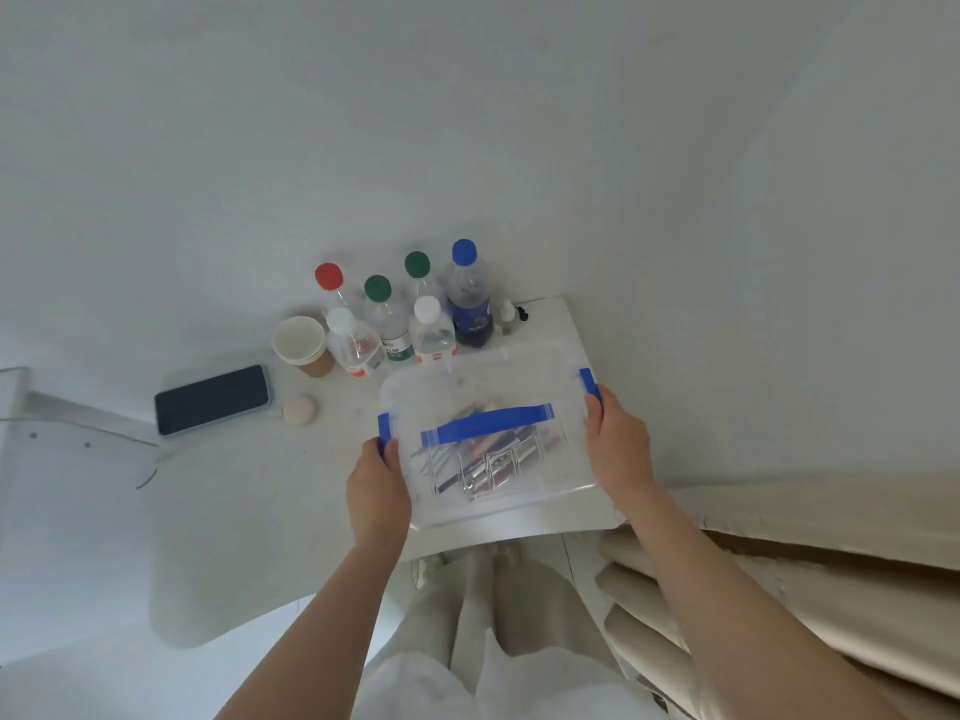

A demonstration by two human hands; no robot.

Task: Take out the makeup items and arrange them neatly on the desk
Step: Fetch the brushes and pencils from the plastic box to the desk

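A view from above, looking down at a white tabletop (249, 511) set against a pale wall.

At far left lies a dark phone (213, 400), face up, with a small round pinkish puff (300, 409) just beside its right end. Behind these stands a paper cup (301, 345), and to its right a cluster of plastic bottles (415, 314) with red, green, white and blue caps.

In front of the bottles, near the tabletop's front edge, sits a clear plastic box (488, 449) with its lid on. A blue carrying handle (485, 423) runs across the lid from left to right, along the box's long side, and a blue clip closes each short end. Through the plastic, thin makeup items (488, 459) show as a jumble of pens and tubes in a small rack.

The person's left hand (376, 485) curls its fingers round the left clip (384, 433). The right hand (615, 439) grips the right end just below the right clip (588, 381). The box lies directly between the two hands, each equally close to its own clip.

The lid is probably about to be unclipped; nothing has yet been taken out.

At far right, folded beige fabric (779, 589) lies beside the tabletop.
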